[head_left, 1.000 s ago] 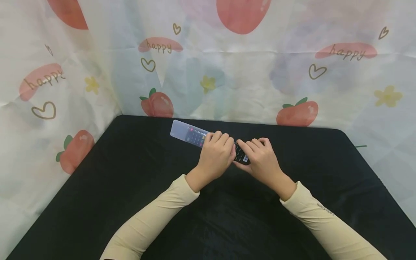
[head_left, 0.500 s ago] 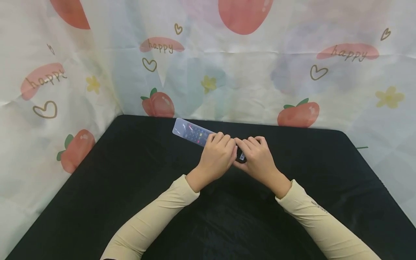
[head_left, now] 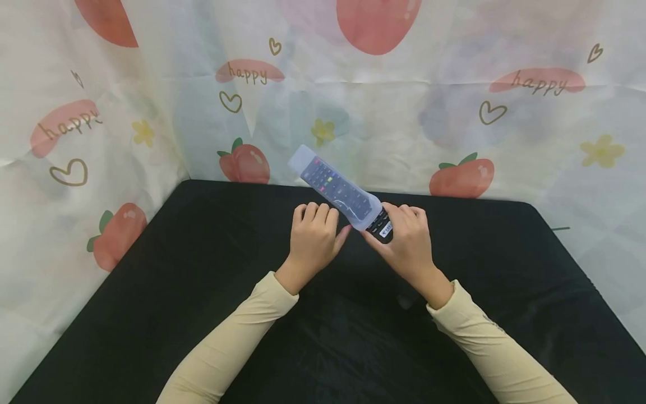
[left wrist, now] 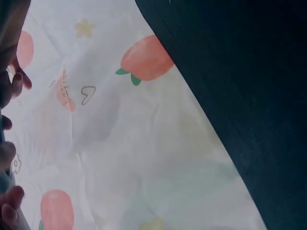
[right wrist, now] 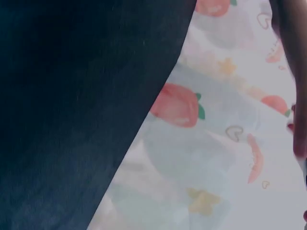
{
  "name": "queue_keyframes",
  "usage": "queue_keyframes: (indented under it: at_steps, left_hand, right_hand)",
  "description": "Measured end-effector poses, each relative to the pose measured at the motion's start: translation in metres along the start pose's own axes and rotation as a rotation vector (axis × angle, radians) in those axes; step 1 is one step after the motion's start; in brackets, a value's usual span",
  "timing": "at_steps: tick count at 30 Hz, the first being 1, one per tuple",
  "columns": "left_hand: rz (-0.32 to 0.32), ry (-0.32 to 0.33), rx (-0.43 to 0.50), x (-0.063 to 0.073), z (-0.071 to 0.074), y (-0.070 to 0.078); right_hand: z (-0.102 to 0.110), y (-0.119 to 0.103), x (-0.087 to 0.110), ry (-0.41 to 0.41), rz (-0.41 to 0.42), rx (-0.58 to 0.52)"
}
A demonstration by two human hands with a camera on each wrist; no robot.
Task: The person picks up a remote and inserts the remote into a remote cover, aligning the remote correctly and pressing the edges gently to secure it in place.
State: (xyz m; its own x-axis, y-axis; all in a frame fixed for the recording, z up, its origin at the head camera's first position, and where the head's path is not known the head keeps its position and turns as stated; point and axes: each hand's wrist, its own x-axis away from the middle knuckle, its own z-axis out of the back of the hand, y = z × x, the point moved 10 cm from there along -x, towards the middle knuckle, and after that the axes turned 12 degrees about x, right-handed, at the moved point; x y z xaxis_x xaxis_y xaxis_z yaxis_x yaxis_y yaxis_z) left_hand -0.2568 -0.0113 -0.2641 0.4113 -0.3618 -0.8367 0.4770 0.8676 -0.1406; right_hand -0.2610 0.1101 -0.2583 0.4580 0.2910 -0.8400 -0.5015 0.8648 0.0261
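A black remote control (head_left: pixel 379 228) sits mostly inside a translucent plastic sleeve (head_left: pixel 351 197), its lower end with a white label showing out of it. My right hand (head_left: pixel 409 241) grips that bare lower end, thumb on the near side and fingers on the far side. The remote slants up to the left, raised in front of the patterned cloth. Beside the sleeve's lower part is my left hand (head_left: pixel 313 241), fingers loosely bent and thumb tip close to the sleeve's edge. Only parts of the fingers (left wrist: pixel 7 155) show at the left edge of the left wrist view.
A black-covered table (head_left: pixel 227 252) lies under both hands. White cloth walls (head_left: pixel 383 112) printed with fruit, hearts and "happy" rise behind it and along its sides.
My left hand has let go of the sleeved remote and moved left. The remote has swung up to a steeper slant in my right hand, with more of its sleeve in view.
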Motion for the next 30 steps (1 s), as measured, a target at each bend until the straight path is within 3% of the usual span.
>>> queue_keyframes:
  at_steps: [8, 14, 18, 24, 30]
  left_hand:
    - [0.042, 0.064, -0.107, -0.002, 0.0, -0.004]
    - [0.061, 0.071, -0.067, -0.002, -0.001, -0.001]
    - [0.022, 0.075, -0.014, 0.0, -0.001, 0.004]
    - [-0.059, 0.092, 0.091, 0.006, 0.002, 0.009]
    - [-0.086, 0.082, 0.158, 0.009, 0.005, 0.012]
  right_hand:
    - [-0.01, -0.014, 0.006, -0.118, 0.029, 0.064]
    - [-0.007, -0.018, 0.005, -0.15, 0.043, 0.19]
    - [-0.006, -0.019, 0.007, -0.149, 0.037, 0.246]
    - [-0.005, -0.021, 0.01, -0.13, 0.02, 0.203]
    - [-0.005, -0.022, 0.011, -0.122, -0.01, 0.1]
